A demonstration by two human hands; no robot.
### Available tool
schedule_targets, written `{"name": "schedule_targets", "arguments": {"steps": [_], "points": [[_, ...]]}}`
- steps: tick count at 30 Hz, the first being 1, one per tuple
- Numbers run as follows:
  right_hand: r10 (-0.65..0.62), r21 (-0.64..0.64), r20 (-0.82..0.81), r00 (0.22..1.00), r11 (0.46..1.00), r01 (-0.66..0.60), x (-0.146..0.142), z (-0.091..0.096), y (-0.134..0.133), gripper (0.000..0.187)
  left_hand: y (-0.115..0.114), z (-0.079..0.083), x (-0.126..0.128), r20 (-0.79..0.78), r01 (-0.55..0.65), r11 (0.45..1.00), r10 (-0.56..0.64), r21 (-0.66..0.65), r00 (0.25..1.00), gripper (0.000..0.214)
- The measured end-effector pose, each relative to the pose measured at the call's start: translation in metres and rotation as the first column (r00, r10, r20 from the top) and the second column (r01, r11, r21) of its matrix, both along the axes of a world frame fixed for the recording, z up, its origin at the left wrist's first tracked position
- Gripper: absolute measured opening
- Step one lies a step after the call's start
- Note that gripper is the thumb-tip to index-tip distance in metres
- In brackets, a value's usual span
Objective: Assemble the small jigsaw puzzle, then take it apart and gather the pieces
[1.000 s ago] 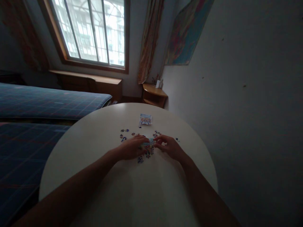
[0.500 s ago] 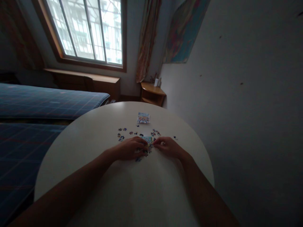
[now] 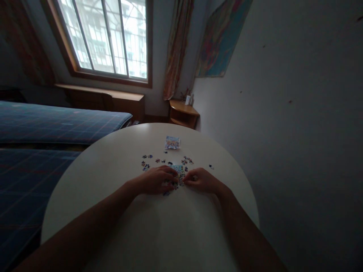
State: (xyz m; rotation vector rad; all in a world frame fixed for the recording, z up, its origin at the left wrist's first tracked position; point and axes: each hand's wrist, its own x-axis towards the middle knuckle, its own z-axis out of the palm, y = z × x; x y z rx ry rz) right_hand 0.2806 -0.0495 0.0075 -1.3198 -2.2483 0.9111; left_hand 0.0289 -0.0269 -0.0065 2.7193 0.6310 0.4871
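A partly joined jigsaw puzzle lies on the round white table between my hands. My left hand rests over its left side, fingers spread and bent, covering part of it. At the puzzle's right edge, my right hand has thumb and forefinger pinched on a jigsaw piece, mostly hidden by the fingertips. Loose jigsaw pieces are scattered left of the puzzle, and more pieces lie just above my right hand. One loose piece sits below my left fingers.
A small picture card lies farther back on the white table. Another jigsaw piece is off to the right. Left of the table is a blue plaid mattress; a wooden corner shelf stands behind.
My right hand has moved slightly down along the puzzle's right edge. My left hand stays almost in place on the puzzle. The view has shifted a little.
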Motion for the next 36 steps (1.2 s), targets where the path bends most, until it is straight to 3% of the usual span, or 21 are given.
{"name": "schedule_targets", "arguments": {"steps": [21, 29, 31, 33, 36], "points": [[0.066, -0.023, 0.120, 0.991, 0.998, -0.063, 0.000, 0.002, -0.007, 0.012, 0.000, -0.001, 0.001, 0.014, -0.010, 1.000, 0.009, 0.006, 1.000, 0.026], [0.080, -0.034, 0.114, 0.990, 0.996, -0.077, 0.000, 0.004, -0.007, 0.008, -0.001, -0.005, 0.007, 0.103, -0.026, 1.000, 0.028, -0.016, 0.994, 0.019], [0.080, -0.051, 0.098, 0.992, 0.996, -0.075, 0.000, 0.004, -0.007, 0.010, 0.001, -0.006, 0.007, 0.132, -0.068, 0.998, 0.069, -0.012, 0.989, 0.017], [0.072, -0.056, 0.082, 0.994, 0.996, -0.068, 0.002, 0.003, -0.006, 0.013, 0.007, -0.008, 0.003, 0.169, -0.183, 0.983, 0.178, 0.017, 0.970, 0.017], [0.035, -0.029, 0.073, 0.997, 0.999, -0.033, 0.006, 0.001, -0.003, 0.017, 0.023, -0.015, -0.008, 0.186, -0.407, 0.910, 0.387, 0.081, 0.903, 0.022]]}}
